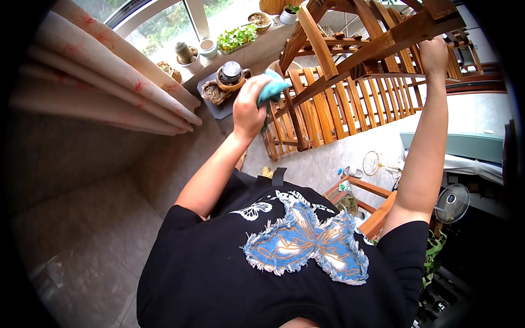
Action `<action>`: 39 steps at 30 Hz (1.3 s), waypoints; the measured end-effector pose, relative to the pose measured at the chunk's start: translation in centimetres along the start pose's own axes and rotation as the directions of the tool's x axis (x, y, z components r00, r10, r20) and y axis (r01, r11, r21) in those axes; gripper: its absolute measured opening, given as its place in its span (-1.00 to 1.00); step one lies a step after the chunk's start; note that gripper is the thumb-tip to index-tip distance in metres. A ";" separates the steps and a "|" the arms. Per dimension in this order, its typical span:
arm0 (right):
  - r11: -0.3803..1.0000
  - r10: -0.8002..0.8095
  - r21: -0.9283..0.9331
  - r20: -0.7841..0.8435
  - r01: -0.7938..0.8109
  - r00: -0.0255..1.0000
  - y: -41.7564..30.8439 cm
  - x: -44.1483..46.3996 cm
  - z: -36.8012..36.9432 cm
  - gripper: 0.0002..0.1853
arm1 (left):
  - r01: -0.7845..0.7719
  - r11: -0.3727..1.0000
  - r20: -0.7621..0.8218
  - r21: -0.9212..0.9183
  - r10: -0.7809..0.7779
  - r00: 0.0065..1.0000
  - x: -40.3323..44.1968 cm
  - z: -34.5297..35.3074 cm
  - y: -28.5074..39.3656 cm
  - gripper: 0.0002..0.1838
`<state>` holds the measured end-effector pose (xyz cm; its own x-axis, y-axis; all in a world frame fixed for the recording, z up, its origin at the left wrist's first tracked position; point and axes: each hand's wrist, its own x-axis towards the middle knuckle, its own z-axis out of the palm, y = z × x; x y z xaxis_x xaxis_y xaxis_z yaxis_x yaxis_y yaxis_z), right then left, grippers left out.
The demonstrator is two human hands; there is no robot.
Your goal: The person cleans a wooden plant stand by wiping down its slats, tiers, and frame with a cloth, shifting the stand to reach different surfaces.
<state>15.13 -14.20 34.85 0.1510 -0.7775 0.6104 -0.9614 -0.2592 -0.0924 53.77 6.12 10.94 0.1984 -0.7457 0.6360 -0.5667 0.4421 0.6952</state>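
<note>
My left hand (249, 112) is closed around a teal cloth (273, 87), which is bunched up next to the near left end of a piece of slatted brown wooden furniture (328, 109). Whether the cloth touches the wood I cannot tell. At the upper right, my right hand (435, 54) grips a bar of the same furniture, with most of its fingers hidden behind the wood. Long beams and a curved piece rise above a row of parallel slats. Just beyond my left hand, a glass jar (231, 74) and a woven bowl (215, 93) stand on a small grey stool (219, 109).
Potted plants line the windowsill, among them a leafy green one (236, 37) and a cactus (186, 53). A floral curtain (120, 76) hangs at the left. Below my right arm are a wooden chair (377, 216) and an electric fan (452, 203).
</note>
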 end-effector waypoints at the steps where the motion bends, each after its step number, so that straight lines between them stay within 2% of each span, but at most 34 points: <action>1: 0.999 0.015 0.030 -0.045 -0.014 0.999 -0.8 0.0 -0.3 -0.56 | -0.032 0.999 -0.050 0.017 0.033 0.998 0.6 0.4 -0.6 -0.43; 2: 0.994 0.063 0.097 -0.041 -0.059 0.997 -4.5 -1.0 -1.8 -0.55 | 0.003 0.999 -0.017 0.041 -0.002 1.000 2.1 1.0 -1.2 -0.44; 4: 0.992 0.101 0.081 -0.013 -0.100 0.995 -4.4 -0.7 -1.9 -0.56 | 0.055 0.995 0.039 0.080 -0.058 0.998 3.3 1.6 -1.9 -0.45; 5: 0.988 0.141 0.061 0.021 -0.142 0.990 -4.4 -0.8 -2.0 -0.56 | -0.009 0.997 0.123 0.082 -0.002 0.992 3.7 3.1 -3.0 -0.45; 6: 0.982 0.182 0.049 0.025 -0.183 0.983 -5.1 -1.0 -2.3 -0.56 | -0.004 0.998 0.128 0.065 -0.005 0.992 3.4 3.6 -3.1 -0.43; 7: 0.982 0.182 0.049 0.026 -0.183 0.983 -4.5 -0.8 -2.0 -0.56 | -0.002 0.999 0.134 0.048 -0.005 0.991 3.1 4.0 -3.3 -0.41; 9: 0.996 0.078 0.050 0.004 -0.078 0.997 -2.7 -0.3 -1.4 -0.54 | 0.012 0.982 0.181 0.190 -0.047 0.982 0.4 3.9 -2.7 -0.34; 10: 0.996 0.078 0.050 0.004 -0.078 0.997 -3.3 -0.3 -1.5 -0.54 | -0.001 0.980 0.164 0.197 -0.032 0.986 0.3 3.9 -2.6 -0.28; 11: 0.994 0.095 0.050 -0.008 -0.094 0.995 -3.7 -0.6 -1.7 -0.54 | -0.052 0.975 0.219 0.214 0.004 0.976 -1.1 3.4 -2.1 -0.28; 13: 0.993 0.108 0.053 -0.023 -0.107 0.994 -3.0 -0.3 -1.4 -0.53 | -0.064 0.970 0.233 0.233 0.008 0.972 -1.5 3.0 -1.4 -0.30; 17: 0.995 0.085 0.040 0.012 -0.086 0.996 0.1 0.6 -0.1 -0.49 | -0.077 0.973 0.302 0.220 0.007 0.953 -3.0 1.8 0.0 -0.33; 19: 0.994 0.096 0.055 0.005 -0.096 0.995 0.3 0.7 0.3 -0.45 | 0.049 0.986 0.348 0.158 -0.102 0.932 -4.4 1.4 0.5 -0.27; 21: 0.993 0.110 0.030 0.036 -0.111 0.993 1.0 1.0 0.5 -0.41 | 0.052 0.989 0.347 0.138 -0.098 0.933 -5.2 1.3 0.4 -0.28; 23: 0.995 0.098 0.032 0.034 -0.099 0.995 1.0 1.3 0.5 -0.40 | 0.043 0.995 0.436 0.095 -0.080 0.896 -6.9 1.1 0.1 -0.28; 24: 0.994 0.053 0.090 0.008 -0.054 0.999 0.5 1.0 0.5 -0.43 | 0.069 0.994 0.464 0.082 -0.099 0.880 -7.3 0.7 0.8 -0.30; 25: 0.994 0.067 0.088 0.011 -0.067 0.998 0.3 0.3 0.5 -0.43 | 0.071 0.997 0.402 0.022 -0.074 0.912 -8.2 0.6 1.4 -0.31; 27: 0.984 0.059 0.168 -0.009 -0.056 0.998 -1.5 0.2 0.2 -0.47 | 0.116 0.993 0.376 -0.026 -0.098 0.921 -8.7 0.8 1.0 -0.32; 28: 0.946 0.039 0.321 -0.002 -0.036 0.999 -8.9 -2.6 -3.6 -0.62 | 0.113 0.993 0.390 -0.027 -0.094 0.916 -8.6 0.7 1.5 -0.32; 30: 0.948 0.027 0.316 -0.005 -0.024 1.000 -8.9 -2.1 -3.5 -0.63 | 0.031 0.999 0.212 -0.011 -0.028 0.977 -7.3 0.1 3.3 -0.32; 31: 0.951 0.021 0.309 -0.006 -0.018 1.000 -8.3 -2.3 -3.3 -0.63 | -0.079 0.990 0.281 0.114 0.044 0.959 -6.1 -0.2 4.5 -0.30; 33: 0.967 0.035 0.255 -0.037 -0.024 0.999 -7.9 -1.8 -2.7 -0.65 | -0.127 0.980 0.319 0.154 0.073 0.945 -5.8 0.2 4.9 -0.31; 35: 0.908 0.020 0.418 -0.006 -0.016 1.000 -7.7 -1.6 -2.4 -0.67 | -0.234 0.943 0.455 0.235 0.106 0.884 -6.4 1.4 4.0 -0.33; 36: 0.911 0.045 0.412 -0.010 -0.037 0.999 -7.8 -1.6 -2.3 -0.69 | -0.264 0.931 0.449 0.251 0.129 0.884 -6.5 1.3 4.3 -0.35; 37: 0.943 0.068 0.326 -0.021 -0.058 0.997 -8.8 -2.1 -3.1 -0.71 | -0.274 0.932 0.458 0.239 0.141 0.878 -6.7 1.4 4.5 -0.35; 39: 0.935 0.013 0.356 -0.041 0.003 0.999 -9.9 -2.6 -3.3 -0.71 | -0.274 0.935 0.488 0.225 0.135 0.862 -7.2 0.8 4.6 -0.32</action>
<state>23.50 -7.72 36.74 0.1292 -0.7565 0.6411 -0.8164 -0.4481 -0.3643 49.08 13.09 9.25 -0.2956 -0.8264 0.4793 -0.7644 0.5055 0.4002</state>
